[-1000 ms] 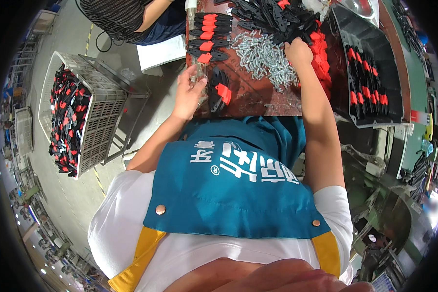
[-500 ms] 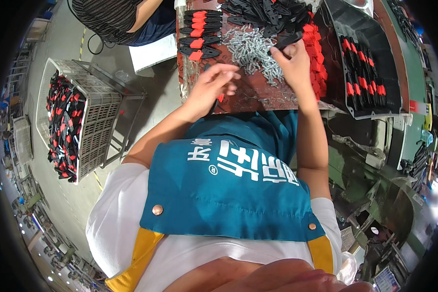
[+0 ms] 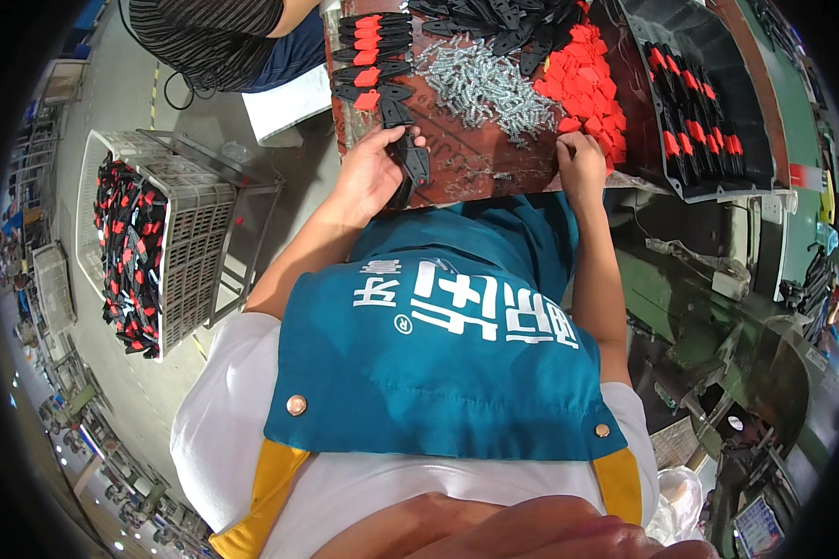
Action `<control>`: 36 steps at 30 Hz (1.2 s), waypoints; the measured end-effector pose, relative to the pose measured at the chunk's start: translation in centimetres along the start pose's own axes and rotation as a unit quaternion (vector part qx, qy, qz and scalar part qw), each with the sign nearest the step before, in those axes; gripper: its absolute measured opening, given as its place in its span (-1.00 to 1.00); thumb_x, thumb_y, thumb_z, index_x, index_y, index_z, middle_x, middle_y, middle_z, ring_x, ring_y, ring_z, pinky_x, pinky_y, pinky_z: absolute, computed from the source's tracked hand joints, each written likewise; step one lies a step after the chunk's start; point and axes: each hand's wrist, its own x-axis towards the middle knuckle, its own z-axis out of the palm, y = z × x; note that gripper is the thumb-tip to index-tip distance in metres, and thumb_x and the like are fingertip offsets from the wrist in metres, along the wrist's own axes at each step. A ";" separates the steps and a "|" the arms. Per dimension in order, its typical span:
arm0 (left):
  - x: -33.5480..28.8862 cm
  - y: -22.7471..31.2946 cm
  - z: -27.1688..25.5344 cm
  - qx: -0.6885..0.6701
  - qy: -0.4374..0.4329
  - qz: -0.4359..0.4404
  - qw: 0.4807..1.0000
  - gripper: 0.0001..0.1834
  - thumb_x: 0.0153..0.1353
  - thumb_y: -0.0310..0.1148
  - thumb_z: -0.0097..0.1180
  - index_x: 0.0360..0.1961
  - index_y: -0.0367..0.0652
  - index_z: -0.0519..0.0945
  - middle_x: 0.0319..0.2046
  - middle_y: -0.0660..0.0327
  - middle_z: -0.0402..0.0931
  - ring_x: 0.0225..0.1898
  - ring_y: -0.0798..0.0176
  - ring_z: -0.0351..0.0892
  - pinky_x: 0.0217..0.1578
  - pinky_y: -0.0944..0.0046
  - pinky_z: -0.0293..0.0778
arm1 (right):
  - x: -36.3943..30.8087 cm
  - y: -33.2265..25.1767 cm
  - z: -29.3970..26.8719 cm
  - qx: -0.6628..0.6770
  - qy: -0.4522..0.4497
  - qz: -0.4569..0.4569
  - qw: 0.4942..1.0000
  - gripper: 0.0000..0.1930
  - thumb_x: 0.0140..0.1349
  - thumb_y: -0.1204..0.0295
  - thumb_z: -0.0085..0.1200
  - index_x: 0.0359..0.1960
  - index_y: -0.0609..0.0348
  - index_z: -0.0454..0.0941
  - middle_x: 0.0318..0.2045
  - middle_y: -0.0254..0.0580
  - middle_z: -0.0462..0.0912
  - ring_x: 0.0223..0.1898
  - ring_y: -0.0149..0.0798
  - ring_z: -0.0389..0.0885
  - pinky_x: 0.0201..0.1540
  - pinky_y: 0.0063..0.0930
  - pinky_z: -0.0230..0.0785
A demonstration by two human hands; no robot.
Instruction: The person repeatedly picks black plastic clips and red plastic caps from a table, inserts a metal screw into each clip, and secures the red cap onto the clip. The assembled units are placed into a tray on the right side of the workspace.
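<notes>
My left hand (image 3: 371, 170) is closed around a black plastic part (image 3: 416, 160) at the near left of the reddish-brown bench (image 3: 475, 168). Another black piece (image 3: 393, 110) lies just beyond my fingertips. Over at the near edge of the red plastic pieces (image 3: 583, 84), my right hand (image 3: 583, 170) has its fingers pinched together. What they hold, if anything, is hidden. Between my hands and farther back spreads a heap of small silver springs (image 3: 485, 88). Beyond it are piled loose black parts (image 3: 503, 23). Black parts fitted with red pieces (image 3: 368, 47) are lined up at the far left.
A black bin (image 3: 699, 182) on the right holds rows of black-and-red assemblies (image 3: 704, 140). On the left, a white basket (image 3: 196, 252) full of similar pieces (image 3: 126, 252) sits on a metal stand. Another person (image 3: 224, 37) sits at the far left beside a white board (image 3: 284, 107).
My right hand has moved from the black parts to the near edge of the red pieces. A black part is now in my left hand, which was loosely open.
</notes>
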 end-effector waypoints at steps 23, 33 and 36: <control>-0.3 -2.4 4.4 0.156 -0.092 0.028 0.983 -0.80 0.22 -0.41 0.16 -0.14 -0.19 0.51 -0.28 0.33 0.52 -0.20 0.45 0.53 -0.16 0.37 0.49 | -0.1 -11.9 -3.9 0.431 -0.150 0.085 0.886 -0.90 0.10 0.53 0.17 -0.34 0.24 0.60 -0.39 -0.35 0.61 -0.37 -0.50 0.54 -0.25 -0.60 0.39; -0.9 -2.6 4.5 0.260 -0.105 0.106 0.954 -0.84 0.22 -0.43 0.16 -0.20 -0.14 0.48 -0.29 0.32 0.53 -0.26 0.48 0.52 -0.30 0.47 0.45 | -0.7 -13.5 -2.9 0.420 -0.099 0.080 0.898 -0.86 0.15 0.44 0.20 -0.30 0.25 0.64 -0.42 -0.29 0.63 -0.37 -0.48 0.53 -0.25 -0.61 0.37; -1.0 -2.9 4.6 0.281 -0.118 0.133 0.943 -0.84 0.21 -0.42 0.18 -0.21 -0.12 0.48 -0.30 0.34 0.54 -0.28 0.50 0.50 -0.30 0.48 0.42 | -0.8 -12.9 -2.9 0.385 -0.111 0.063 0.914 -0.85 0.15 0.42 0.22 -0.32 0.24 0.64 -0.45 -0.26 0.62 -0.38 -0.44 0.53 -0.26 -0.57 0.36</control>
